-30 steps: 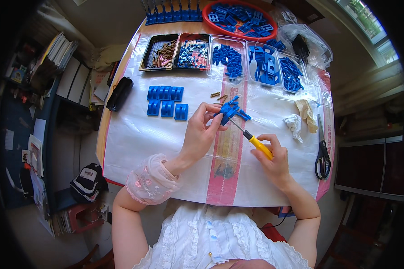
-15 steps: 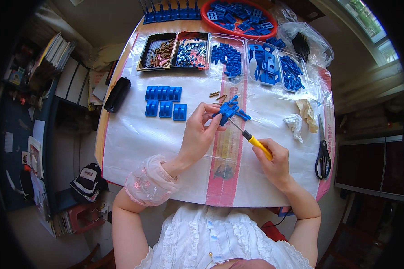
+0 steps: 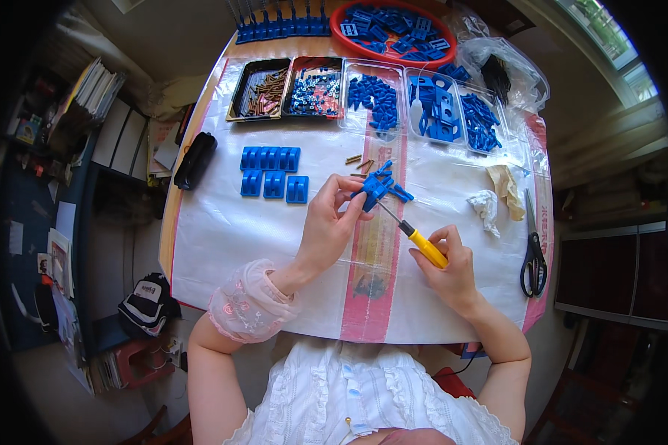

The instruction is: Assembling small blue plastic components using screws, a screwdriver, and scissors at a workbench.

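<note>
My left hand (image 3: 332, 226) grips a small blue plastic assembly (image 3: 382, 187) above the middle of the table. My right hand (image 3: 447, 265) holds a yellow-handled screwdriver (image 3: 417, 237), its metal tip set against the underside of the blue assembly. A few loose brass screws (image 3: 356, 160) lie just beyond the assembly. Several finished blue blocks (image 3: 272, 171) sit in two rows to the left of my left hand.
Trays of brass screws (image 3: 260, 90), nuts (image 3: 315, 90) and blue parts (image 3: 448, 111) line the far edge, with a red bowl (image 3: 393, 30) of blue pieces behind. Black scissors (image 3: 533, 256) and crumpled cloths (image 3: 497, 194) lie at right; a black case (image 3: 194, 159) at left.
Both hands and the blue assembly have stayed almost in place; the screwdriver remains on the part with only slight shifts.
</note>
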Available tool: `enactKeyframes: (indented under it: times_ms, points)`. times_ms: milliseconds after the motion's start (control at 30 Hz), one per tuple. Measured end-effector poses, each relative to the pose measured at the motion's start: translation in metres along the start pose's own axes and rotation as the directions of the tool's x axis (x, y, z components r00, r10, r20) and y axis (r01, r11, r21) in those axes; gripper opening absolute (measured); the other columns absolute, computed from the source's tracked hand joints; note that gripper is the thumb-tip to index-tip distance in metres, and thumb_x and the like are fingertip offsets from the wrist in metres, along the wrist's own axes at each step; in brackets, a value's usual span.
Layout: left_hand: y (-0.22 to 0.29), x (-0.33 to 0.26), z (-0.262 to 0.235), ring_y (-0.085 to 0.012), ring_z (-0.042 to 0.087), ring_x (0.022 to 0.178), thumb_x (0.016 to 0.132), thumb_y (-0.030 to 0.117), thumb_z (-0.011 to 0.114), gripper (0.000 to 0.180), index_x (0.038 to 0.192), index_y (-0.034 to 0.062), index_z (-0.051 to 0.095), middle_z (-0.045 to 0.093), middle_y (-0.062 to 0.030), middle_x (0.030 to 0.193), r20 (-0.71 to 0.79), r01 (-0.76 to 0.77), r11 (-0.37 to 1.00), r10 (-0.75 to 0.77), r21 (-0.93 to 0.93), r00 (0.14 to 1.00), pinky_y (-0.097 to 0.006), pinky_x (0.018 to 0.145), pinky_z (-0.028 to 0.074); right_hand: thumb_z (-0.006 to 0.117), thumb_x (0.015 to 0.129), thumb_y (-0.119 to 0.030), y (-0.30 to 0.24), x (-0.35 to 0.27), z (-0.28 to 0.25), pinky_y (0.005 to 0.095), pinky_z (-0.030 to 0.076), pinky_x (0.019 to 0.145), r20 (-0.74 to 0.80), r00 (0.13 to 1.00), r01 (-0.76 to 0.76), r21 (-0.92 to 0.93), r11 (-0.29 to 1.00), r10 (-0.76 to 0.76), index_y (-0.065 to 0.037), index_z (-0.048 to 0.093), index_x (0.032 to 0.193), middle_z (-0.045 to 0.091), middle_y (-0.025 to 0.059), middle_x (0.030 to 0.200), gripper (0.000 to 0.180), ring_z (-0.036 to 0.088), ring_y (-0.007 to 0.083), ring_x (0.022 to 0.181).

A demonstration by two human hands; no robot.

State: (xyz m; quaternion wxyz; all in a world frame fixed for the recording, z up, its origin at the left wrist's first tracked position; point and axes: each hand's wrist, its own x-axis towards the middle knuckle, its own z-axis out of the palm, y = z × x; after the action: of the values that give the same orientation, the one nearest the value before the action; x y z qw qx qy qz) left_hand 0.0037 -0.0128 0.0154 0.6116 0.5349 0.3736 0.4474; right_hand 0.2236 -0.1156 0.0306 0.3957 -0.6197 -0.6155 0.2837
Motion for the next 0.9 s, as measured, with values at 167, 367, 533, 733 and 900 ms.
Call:
enactKeyframes:
  times_ms: [167,367,533,733,900]
  points:
    - [0.002,-0.002,0.001,-0.0139,0.066,0.11,0.105,0.004,0.057,0.012,0.115,-0.0002,0.055,0.059,-0.0147,0.131,-0.006,-0.014,1.0,0.014,0.016,1.0,-0.027,0.083,0.064,0.078,0.09,-0.01,0.002,0.003,-0.004,0.0267,0.041,0.051,0.018,0.992,0.128,-0.104,0.986,-0.127,0.001,0.065,0.094,0.061,0.0075,0.064,0.018,0.054,0.0107,0.053]
    - [0.0,-0.002,-0.002,-0.0154,0.066,0.112,0.105,0.004,0.057,0.011,0.114,0.0004,0.055,0.059,-0.0147,0.132,-0.001,-0.034,0.999,0.034,0.005,0.999,-0.027,0.083,0.064,0.068,0.098,-0.01,0.005,0.005,-0.006,0.0288,0.038,0.05,0.108,0.994,0.008,-0.063,0.998,-0.001,0.001,0.067,0.105,0.057,0.0056,0.061,0.013,0.05,0.0105,0.052]
    - [0.0,0.0,-0.003,-0.016,0.066,0.114,0.104,0.004,0.057,0.01,0.114,0.0008,0.054,0.059,-0.014,0.131,-0.018,-0.036,0.999,0.036,0.002,0.999,-0.027,0.084,0.064,0.073,0.095,-0.011,-0.004,0.004,-0.003,0.0279,0.041,0.052,0.088,0.996,0.025,0.007,1.0,-0.026,-0.002,0.058,0.118,0.06,0.0079,0.068,0.029,0.053,0.0125,0.055]
    - [-0.002,-0.001,-0.002,-0.0163,0.066,0.114,0.104,0.004,0.057,0.01,0.114,0.0008,0.054,0.058,-0.0137,0.131,-0.017,-0.037,0.999,0.037,-0.009,0.999,-0.027,0.084,0.064,0.08,0.089,-0.009,0.009,-0.003,0.007,0.029,0.047,0.056,-0.017,0.989,0.149,-0.065,0.987,-0.15,-0.002,0.058,0.106,0.067,0.0125,0.078,0.029,0.06,0.0188,0.059]
    - [0.0,-0.004,-0.001,-0.0162,0.066,0.112,0.104,0.004,0.058,0.01,0.114,0.0008,0.054,0.058,-0.0138,0.131,-0.018,-0.044,0.999,0.044,0.005,0.999,-0.027,0.084,0.064,0.076,0.093,-0.014,0.006,0.003,-0.007,0.0319,0.047,0.056,0.057,0.977,0.214,-0.224,0.951,-0.207,0.001,0.067,0.101,0.066,0.0132,0.077,0.019,0.063,0.0205,0.061]
